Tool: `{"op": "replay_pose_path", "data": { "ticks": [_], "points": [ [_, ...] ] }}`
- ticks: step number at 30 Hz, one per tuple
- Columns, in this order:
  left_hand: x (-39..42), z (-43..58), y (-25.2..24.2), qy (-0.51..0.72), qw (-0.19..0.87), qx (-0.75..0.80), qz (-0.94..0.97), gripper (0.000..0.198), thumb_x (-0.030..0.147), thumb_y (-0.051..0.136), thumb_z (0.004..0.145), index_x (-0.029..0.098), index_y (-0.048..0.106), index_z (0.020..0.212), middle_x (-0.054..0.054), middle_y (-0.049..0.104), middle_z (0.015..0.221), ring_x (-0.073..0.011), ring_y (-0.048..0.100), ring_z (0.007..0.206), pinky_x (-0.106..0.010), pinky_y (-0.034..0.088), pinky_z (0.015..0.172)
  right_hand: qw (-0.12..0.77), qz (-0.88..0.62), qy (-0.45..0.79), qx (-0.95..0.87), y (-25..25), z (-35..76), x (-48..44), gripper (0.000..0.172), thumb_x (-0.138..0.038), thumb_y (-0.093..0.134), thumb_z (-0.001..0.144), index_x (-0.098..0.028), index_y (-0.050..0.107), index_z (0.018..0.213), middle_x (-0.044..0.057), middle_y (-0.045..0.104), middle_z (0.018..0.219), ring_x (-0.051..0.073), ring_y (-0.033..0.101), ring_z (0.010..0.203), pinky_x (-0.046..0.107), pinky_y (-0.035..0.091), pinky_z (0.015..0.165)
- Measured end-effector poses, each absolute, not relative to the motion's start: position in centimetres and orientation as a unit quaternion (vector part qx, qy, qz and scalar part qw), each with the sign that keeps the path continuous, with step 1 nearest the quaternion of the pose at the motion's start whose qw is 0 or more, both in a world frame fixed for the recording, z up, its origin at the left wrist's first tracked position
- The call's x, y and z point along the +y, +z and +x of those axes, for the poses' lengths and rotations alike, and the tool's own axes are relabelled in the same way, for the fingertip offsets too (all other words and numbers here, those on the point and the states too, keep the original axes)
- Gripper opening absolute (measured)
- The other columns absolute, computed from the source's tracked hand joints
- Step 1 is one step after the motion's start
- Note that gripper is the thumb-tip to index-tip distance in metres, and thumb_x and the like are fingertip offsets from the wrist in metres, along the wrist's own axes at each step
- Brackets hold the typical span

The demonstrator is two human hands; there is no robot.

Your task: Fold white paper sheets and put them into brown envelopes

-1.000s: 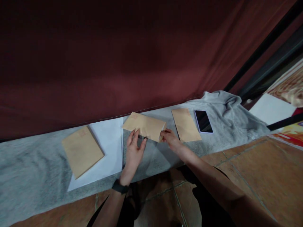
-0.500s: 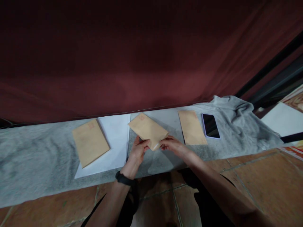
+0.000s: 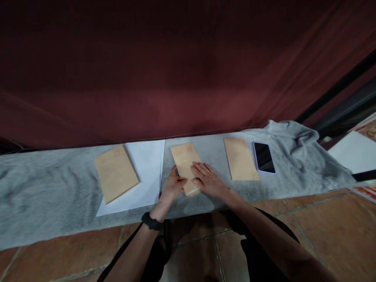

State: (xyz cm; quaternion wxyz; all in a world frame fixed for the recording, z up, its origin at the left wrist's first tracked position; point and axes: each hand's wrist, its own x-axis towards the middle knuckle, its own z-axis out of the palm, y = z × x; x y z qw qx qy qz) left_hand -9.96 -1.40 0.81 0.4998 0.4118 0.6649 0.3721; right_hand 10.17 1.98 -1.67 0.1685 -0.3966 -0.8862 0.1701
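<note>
A brown paper envelope (image 3: 182, 158) with a faint red print near its far end is in front of me, over the grey cloth. My left hand (image 3: 173, 184) grips its left edge, thumb on top and fingers underneath. Flat across its right side lies my right hand (image 3: 208, 179), fingers stretched out. A white strip shows at the envelope's near end. To the left, a stack of brown envelopes (image 3: 117, 172) rests partly on white paper sheets (image 3: 148, 164). Another brown envelope (image 3: 241, 159) lies to the right.
A phone in a purple case (image 3: 264, 157) lies right of the envelopes. Grey cloth (image 3: 53, 192) covers the long, narrow surface and bunches up at its right end. Dark red fabric (image 3: 176, 109) hangs behind. Tiled floor (image 3: 331, 219) shows below, with a white panel (image 3: 357, 150) at far right.
The envelope has turned more upright in view and lowered toward the cloth. My right hand has gone from pinching its near right corner to lying flat on top; my left hand still grips it.
</note>
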Motion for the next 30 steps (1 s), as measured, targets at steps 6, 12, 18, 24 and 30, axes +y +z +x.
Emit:
{"op": "replay_pose_path", "data": {
  "ticks": [6, 12, 18, 24, 30],
  "points": [
    [-0.1, -9.6, 1.2, 0.295, 0.088, 0.699, 0.646, 0.039, 0.030, 0.053, 0.097, 0.016, 0.057, 0.133, -0.017, 0.067, 0.126, -0.0306, 0.062, 0.124, -0.048, 0.051, 0.105, 0.121, -0.395, 0.087, -0.907, -2.6, 10.2, 1.4, 0.058, -0.041, 0.039, 0.108, -0.018, 0.035, 0.161, 0.010, 0.031, 0.168, 0.023, 0.028, 0.156, 0.048, 0.020, 0.130],
    [2.9, -7.8, -1.3, 0.177, 0.024, 0.623, 0.762, 0.053, 0.036, 0.029, 0.107, 0.013, 0.044, 0.153, -0.014, 0.044, 0.162, -0.0273, 0.032, 0.155, -0.050, 0.028, 0.126, 0.112, -0.393, 0.096, -0.908, -2.6, 9.7, 1.4, 0.058, -0.041, 0.044, 0.107, -0.012, 0.041, 0.157, 0.015, 0.041, 0.163, 0.027, 0.034, 0.154, 0.050, 0.019, 0.130],
    [8.2, -7.5, -1.6, 0.089, 0.006, 0.611, 0.787, 0.061, 0.040, 0.023, 0.107, 0.012, 0.032, 0.161, -0.011, 0.033, 0.168, -0.0240, 0.021, 0.159, -0.047, 0.018, 0.130, 0.104, -0.360, 0.187, -0.908, -1.4, 10.5, 1.5, 0.063, -0.040, 0.052, 0.102, -0.013, 0.041, 0.158, 0.015, 0.038, 0.164, 0.027, 0.034, 0.154, 0.050, 0.024, 0.128],
    [9.3, -7.5, -2.0, 0.077, 0.003, 0.601, 0.796, 0.062, 0.040, 0.021, 0.107, 0.009, 0.034, 0.160, -0.012, 0.034, 0.167, -0.0217, 0.026, 0.157, -0.042, 0.021, 0.130, 0.173, -0.287, 0.366, -0.868, -0.9, 12.4, 4.2, 0.033, -0.021, 0.055, 0.097, -0.025, 0.074, 0.124, 0.006, 0.068, 0.139, 0.020, 0.062, 0.131, 0.039, 0.045, 0.114],
    [5.8, -7.1, -2.5, 0.076, 0.023, 0.562, 0.823, 0.062, 0.040, 0.020, 0.108, 0.010, 0.034, 0.160, -0.013, 0.034, 0.167, -0.0227, 0.025, 0.157, -0.044, 0.022, 0.130, 0.205, -0.355, 0.419, -0.810, -1.0, 12.8, 5.2, 0.023, -0.017, 0.056, 0.094, -0.022, 0.079, 0.096, 0.002, 0.080, 0.092, 0.017, 0.072, 0.081, 0.027, 0.054, 0.076]
  ]
}}
